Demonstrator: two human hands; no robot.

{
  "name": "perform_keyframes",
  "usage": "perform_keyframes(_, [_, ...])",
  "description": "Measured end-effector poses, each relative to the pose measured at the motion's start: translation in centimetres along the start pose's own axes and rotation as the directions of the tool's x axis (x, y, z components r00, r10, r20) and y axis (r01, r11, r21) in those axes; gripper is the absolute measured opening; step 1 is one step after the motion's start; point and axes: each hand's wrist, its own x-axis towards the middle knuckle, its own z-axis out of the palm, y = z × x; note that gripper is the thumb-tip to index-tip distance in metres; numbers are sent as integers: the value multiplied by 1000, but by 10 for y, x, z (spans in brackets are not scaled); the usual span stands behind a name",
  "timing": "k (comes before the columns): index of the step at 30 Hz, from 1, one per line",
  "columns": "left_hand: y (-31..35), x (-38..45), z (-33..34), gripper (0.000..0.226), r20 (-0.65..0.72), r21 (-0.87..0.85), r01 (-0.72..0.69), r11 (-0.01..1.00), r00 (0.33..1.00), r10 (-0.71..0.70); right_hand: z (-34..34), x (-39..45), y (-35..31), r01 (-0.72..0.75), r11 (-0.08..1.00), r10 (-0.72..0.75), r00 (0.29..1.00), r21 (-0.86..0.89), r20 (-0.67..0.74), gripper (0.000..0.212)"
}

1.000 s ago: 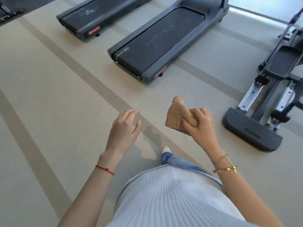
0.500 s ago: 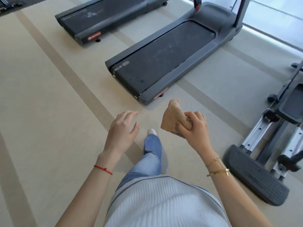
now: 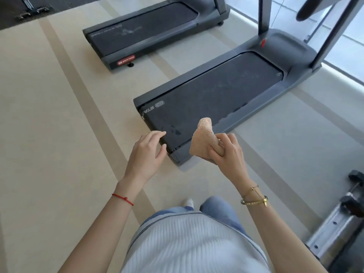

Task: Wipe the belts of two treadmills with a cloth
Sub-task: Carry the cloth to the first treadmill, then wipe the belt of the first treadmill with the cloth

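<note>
Two dark grey treadmills lie on the beige floor. The nearer treadmill point(image 3: 216, 99) runs from centre to upper right, its black belt dusty with smudges near the rear end. The farther treadmill point(image 3: 145, 30) sits at the upper left with pale marks on its belt. My right hand point(image 3: 228, 154) grips a folded orange-pink cloth point(image 3: 203, 138), held in the air just above the nearer treadmill's rear corner. My left hand point(image 3: 146, 154) hovers with relaxed fingers beside that same rear edge, holding nothing.
A metal-railed exercise machine point(image 3: 338, 223) stands at the lower right. Upright treadmill posts point(image 3: 263, 14) rise at the top right before a bright window. A dark mat with equipment point(image 3: 29, 10) lies at the upper left. My feet point(image 3: 188, 202) stand just behind the nearer treadmill.
I have walked forward, so the nearer treadmill's rear end now lies right under my hands. The cloth stays gripped in my right hand; my left hand stays relaxed.
</note>
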Motion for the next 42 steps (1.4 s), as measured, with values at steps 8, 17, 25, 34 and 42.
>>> perform_keyframes(8, [-5, 126, 35, 35, -26, 13, 116, 993, 993, -116, 15, 155, 42, 119, 993, -117, 988, -19, 101, 20])
perform_keyframes(17, [4, 248, 100, 36, -159, -18, 395, 918, 906, -393, 26, 362, 104, 352, 936, -334, 865, 22, 374, 18])
perform_keyframes(25, [-16, 322, 171, 33, -272, -37, 601, 798, 762, -587, 92, 500, 150, 536, 836, -503, 661, 119, 556, 19])
perform_keyframes(34, [-109, 366, 281, 33, -330, 3, 698, 717, 677, -658, 241, 554, 232, 631, 765, -563, 556, 130, 612, 18])
perform_keyframes(42, [-243, 354, 468, 34, -367, 36, 739, 672, 636, -679, 433, 551, 345, 751, 626, -725, 461, 209, 512, 20])
